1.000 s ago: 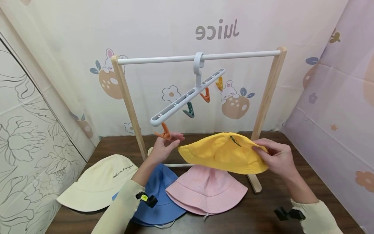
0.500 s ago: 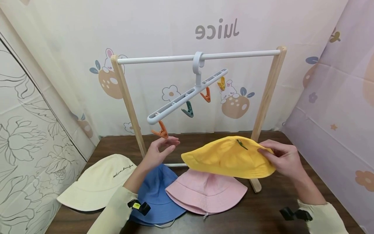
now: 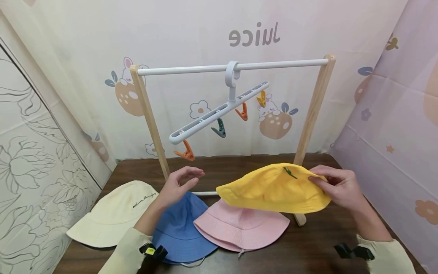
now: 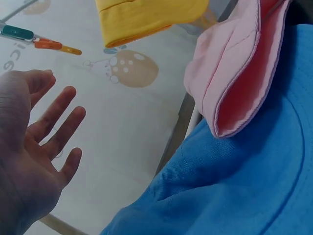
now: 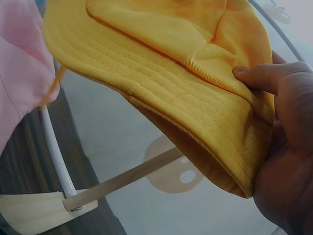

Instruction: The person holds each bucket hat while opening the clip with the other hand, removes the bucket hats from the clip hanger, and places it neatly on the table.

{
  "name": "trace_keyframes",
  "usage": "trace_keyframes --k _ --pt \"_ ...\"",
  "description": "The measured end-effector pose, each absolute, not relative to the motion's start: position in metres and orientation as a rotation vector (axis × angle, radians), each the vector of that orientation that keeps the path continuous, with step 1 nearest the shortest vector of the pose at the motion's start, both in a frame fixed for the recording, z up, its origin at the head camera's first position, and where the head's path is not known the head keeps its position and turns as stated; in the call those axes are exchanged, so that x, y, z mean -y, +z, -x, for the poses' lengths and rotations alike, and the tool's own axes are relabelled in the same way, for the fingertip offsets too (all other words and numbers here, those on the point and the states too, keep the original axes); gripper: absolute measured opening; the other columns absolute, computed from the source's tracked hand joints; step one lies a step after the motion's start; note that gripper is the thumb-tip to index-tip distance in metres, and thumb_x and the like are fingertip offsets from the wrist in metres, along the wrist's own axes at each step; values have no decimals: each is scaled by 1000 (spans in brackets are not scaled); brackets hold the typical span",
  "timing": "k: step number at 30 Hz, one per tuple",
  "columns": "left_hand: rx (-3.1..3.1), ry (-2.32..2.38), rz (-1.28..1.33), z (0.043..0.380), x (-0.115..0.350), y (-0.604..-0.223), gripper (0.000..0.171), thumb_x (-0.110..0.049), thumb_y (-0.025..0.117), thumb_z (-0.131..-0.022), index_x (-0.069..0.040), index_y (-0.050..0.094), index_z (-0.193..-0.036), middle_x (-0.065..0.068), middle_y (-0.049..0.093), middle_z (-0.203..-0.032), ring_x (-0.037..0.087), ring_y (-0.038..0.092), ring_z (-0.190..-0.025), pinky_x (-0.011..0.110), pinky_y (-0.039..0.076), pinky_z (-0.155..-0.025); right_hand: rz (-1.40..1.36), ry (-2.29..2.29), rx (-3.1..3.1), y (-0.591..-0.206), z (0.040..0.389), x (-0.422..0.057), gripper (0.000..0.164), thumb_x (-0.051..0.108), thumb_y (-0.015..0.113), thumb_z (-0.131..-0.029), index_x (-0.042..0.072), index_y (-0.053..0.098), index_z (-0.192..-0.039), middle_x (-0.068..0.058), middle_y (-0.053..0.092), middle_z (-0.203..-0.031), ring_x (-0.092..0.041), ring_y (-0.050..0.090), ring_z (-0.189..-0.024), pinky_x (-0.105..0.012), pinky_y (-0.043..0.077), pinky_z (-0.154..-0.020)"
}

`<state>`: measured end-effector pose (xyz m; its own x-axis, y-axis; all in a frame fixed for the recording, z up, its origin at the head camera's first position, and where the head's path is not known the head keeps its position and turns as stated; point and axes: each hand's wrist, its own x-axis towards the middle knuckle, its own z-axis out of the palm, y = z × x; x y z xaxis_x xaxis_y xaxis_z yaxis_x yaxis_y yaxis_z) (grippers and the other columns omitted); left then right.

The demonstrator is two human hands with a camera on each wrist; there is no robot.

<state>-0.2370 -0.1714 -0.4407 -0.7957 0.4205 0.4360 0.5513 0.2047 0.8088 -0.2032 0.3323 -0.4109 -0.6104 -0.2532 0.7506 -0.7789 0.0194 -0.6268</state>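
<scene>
My right hand pinches the right side of a yellow bucket hat, thumb on the near face. The hat hangs flattened above the pink bucket hat, a small green stem at its crown. Fingers relaxed and apart, my left hand holds nothing; it hovers over the blue bucket hat, below an orange clip on the white hanger. Also on that hanger are a green clip, a second orange clip and a yellow clip.
The hanger hooks onto the white rail of a wood-legged rack on the dark table. At the left lies a cream bucket hat. A printed curtain stands close behind the rack.
My left hand has drawn down and left, away from the near orange clip. My right hand has carried the yellow hat slightly right and down. The hanger has turned a little.
</scene>
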Motion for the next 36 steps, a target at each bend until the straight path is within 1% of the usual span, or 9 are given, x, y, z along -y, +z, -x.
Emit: trace_keyframes --k 4,12,13,16,19,20,24,31,36 --pt "2331 -1663 983 231 177 -441 27 -4 66 -110 2 73 -135 27 78 -136 -7 71 -124 23 57 -111 -1086 1622 1879 -412 203 -340 30 -38 69 -83 -19 78 -104 -4 88 -107 -8 80 -85 -15 61 -66" --pt "2260 -1640 1041 226 189 -449 25 3 64 -109 3 74 -132 27 78 -128 -4 71 -122 20 57 -103 -1148 1629 1879 -413 202 -355 28 -37 69 -83 -20 78 -104 -6 88 -109 -10 82 -94 -16 62 -70" --pt "2249 -1645 1053 225 191 -450 25 4 64 -109 3 74 -132 28 77 -127 -4 71 -122 19 56 -104 -1151 1641 1876 -413 201 -357 30 -38 69 -82 -20 77 -104 -7 88 -110 -10 82 -96 -16 63 -71" --pt "2240 -1631 1070 224 197 -452 26 5 64 -108 3 74 -132 28 78 -126 -4 72 -123 13 46 -120 -1151 1660 1878 -412 198 -360 32 -41 67 -81 -20 77 -104 -8 88 -110 -11 83 -99 -16 63 -73" --pt "2262 -1614 1052 220 204 -454 26 4 65 -108 1 75 -132 26 80 -127 -1 75 -124 11 41 -123 -1155 1671 1882 -411 195 -363 35 -42 65 -79 -20 78 -103 -8 88 -110 -11 83 -101 -16 63 -73" --pt "2273 -1606 1044 219 206 -454 26 4 65 -108 0 75 -132 26 80 -128 -1 75 -124 12 41 -124 -1153 1673 1885 -411 194 -364 35 -42 65 -79 -20 78 -103 -8 88 -110 -11 83 -101 -16 62 -73" --pt "2316 -1587 1019 213 213 -452 27 3 66 -108 -2 75 -133 24 80 -130 -2 74 -125 23 56 -111 -1152 1689 1895 -412 192 -370 37 -43 65 -77 -20 78 -103 -7 88 -110 -11 83 -104 -15 62 -73" --pt "2389 -1554 971 203 226 -444 27 1 66 -108 -7 76 -132 19 81 -130 -6 71 -124 23 55 -100 -1197 1735 1906 -414 190 -384 43 -46 62 -76 -21 77 -106 -9 88 -114 -13 83 -112 -16 64 -81" --pt "2387 -1516 965 201 236 -444 27 2 67 -107 -7 76 -131 15 82 -128 -6 69 -126 22 53 -107 -1260 1759 1911 -414 189 -395 39 -43 64 -80 -21 77 -110 -11 87 -120 -14 83 -115 -18 65 -84"
